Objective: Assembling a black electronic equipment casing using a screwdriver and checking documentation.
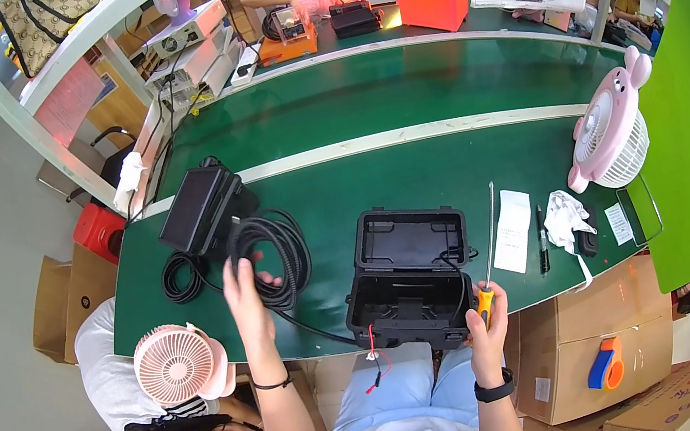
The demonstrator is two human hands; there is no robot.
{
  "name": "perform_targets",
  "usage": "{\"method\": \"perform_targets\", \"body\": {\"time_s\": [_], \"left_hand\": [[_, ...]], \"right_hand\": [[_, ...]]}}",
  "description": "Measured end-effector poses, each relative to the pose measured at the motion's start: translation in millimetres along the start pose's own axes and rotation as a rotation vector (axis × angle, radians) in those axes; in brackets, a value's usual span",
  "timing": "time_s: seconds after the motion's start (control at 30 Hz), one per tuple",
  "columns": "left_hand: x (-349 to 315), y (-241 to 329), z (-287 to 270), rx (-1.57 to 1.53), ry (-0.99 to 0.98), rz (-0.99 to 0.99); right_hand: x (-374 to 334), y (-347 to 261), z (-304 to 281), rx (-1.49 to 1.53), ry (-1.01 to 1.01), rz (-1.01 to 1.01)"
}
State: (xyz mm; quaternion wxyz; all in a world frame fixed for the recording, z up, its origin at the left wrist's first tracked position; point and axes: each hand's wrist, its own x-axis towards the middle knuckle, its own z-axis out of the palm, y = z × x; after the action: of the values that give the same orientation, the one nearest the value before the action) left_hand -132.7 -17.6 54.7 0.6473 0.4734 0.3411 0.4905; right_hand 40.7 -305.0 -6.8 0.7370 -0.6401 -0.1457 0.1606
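Note:
A thick coil of black cable (pixel 286 258) stands on the left part of the table, and my left hand (pixel 250 295) is closed around its near side. From the coil the cable runs to an open black plastic case (pixel 410 245) in front of me. The lid is folded back, and a red and a black wire (pixel 377 359) hang over the near edge. My right hand (pixel 488 333) grips a screwdriver (pixel 485 300) with a yellow handle beside the case's right corner, its long shaft pointing away. Behind the coil sits a closed black case (pixel 199 212) with a smaller cable coil (pixel 182 277).
Right of the case lie a paper slip (pixel 513 232), a pen (pixel 542 241) and a crumpled white tissue (pixel 567 220). A pink fan (pixel 607 132) stands at the right edge, another fan (pixel 176 365) at the near left. One person crouches at lower left; another sits across.

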Motion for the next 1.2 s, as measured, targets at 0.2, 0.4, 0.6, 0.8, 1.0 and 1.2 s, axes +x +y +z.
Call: {"method": "perform_targets", "body": {"time_s": [0.2, 0.4, 0.6, 0.8, 1.0, 1.2], "left_hand": [[-45, -26, 2, 1.147, -0.334, 0.689], [-86, -40, 4, 1.060, -0.615, 0.987], [-93, -34, 0, 1.167, -0.740, 1.300], [-107, -21, 3, 1.340, -0.847, 1.300], [-108, -33, -4, 1.110, -0.824, 1.378], [-124, -33, -3, 0.939, -0.904, 1.236]], "right_hand": [[1, 12, -5, -0.080, -0.005, -0.095], [8, 7, -5, -0.013, -0.036, -0.117], [4, 12, -8, 0.002, -0.058, -0.056], [-2, 19, -14, 0.005, -0.089, -0.082], [-4, 20, -16, -0.044, -0.092, -0.097], [-9, 39, -26, -0.035, -0.076, -0.163]]}}
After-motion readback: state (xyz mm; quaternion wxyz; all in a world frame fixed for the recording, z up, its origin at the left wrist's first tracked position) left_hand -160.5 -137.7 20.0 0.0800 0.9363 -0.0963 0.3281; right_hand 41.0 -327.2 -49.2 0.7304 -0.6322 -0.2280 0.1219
